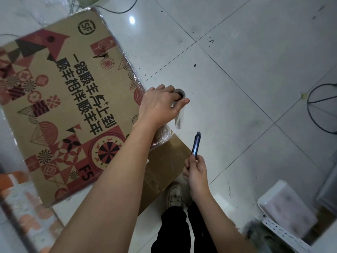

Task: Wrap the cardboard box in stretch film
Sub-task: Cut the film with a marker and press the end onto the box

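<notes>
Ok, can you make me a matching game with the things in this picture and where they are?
Things:
1. stretch film roll
2. utility knife
3. cardboard box
4. shoe

Places:
A. on the tiled floor, below the right hand
B. gripped by the left hand
C. standing on the floor, film over its printed face
D. held in the right hand

Pairs: 1-B, 2-D, 3-C, 4-A

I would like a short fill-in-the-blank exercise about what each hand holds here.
1. The left hand grips the film ____.
2. The right hand holds a ____, tip pointing away from the person.
3. The printed box stands on a ____ floor.
Missing words: roll; cutter; tiled
</notes>
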`<act>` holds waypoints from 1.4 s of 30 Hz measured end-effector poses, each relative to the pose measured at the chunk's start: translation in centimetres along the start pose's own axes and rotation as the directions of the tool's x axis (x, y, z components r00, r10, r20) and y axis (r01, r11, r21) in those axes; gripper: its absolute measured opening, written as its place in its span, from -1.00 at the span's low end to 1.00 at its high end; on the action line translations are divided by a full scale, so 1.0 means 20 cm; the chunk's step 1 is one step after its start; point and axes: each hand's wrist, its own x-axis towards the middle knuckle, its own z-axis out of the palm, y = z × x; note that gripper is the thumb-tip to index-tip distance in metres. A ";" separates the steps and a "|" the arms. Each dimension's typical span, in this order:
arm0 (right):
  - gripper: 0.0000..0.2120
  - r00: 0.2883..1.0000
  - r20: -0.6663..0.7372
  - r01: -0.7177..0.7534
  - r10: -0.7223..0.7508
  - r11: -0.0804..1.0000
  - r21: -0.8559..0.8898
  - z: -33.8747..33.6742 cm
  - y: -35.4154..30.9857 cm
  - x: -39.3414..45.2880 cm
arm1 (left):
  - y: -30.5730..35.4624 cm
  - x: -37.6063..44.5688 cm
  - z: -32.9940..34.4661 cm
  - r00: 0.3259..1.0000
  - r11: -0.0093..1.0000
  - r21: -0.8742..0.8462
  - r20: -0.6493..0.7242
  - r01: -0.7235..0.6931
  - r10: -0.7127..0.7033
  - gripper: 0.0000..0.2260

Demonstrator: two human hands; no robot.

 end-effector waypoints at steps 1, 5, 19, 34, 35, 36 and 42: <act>-0.86 0.999 0.002 -0.046 0.046 0.999 0.025 0.02 0.03 0.00 | 0.00 0.00 0.00 1.000 1.000 0.003 0.005 -0.001 0.001 -0.62; -0.93 0.971 -0.050 -0.236 0.236 0.972 0.004 0.11 0.19 0.02 | 0.00 0.00 0.00 1.000 1.000 0.004 0.010 -0.005 0.005 -0.62; -0.73 0.717 -0.173 -0.582 0.675 0.717 0.383 0.41 0.54 0.17 | -0.01 -0.01 0.01 0.997 0.998 -0.009 -0.044 -0.057 0.057 -0.62; -0.81 0.766 -0.278 -0.607 0.580 0.794 -0.015 0.40 0.73 0.25 | -0.03 -0.02 0.00 0.995 0.995 0.023 -0.019 -0.100 0.100 -0.61; -0.81 0.770 -0.284 -0.604 0.571 0.796 -0.035 0.39 0.74 0.25 | -0.02 -0.02 0.00 0.994 0.994 0.023 -0.020 -0.105 0.106 -0.61; -0.80 0.775 -0.287 -0.599 0.563 0.799 -0.050 0.39 0.76 0.25 | -0.02 -0.02 0.00 0.994 0.994 0.022 -0.022 -0.110 0.111 -0.61; -0.78 0.818 -0.253 -0.567 0.516 0.797 -0.207 0.39 0.81 0.30 | -0.03 0.00 0.01 0.994 0.995 0.019 -0.037 -0.102 0.103 -0.61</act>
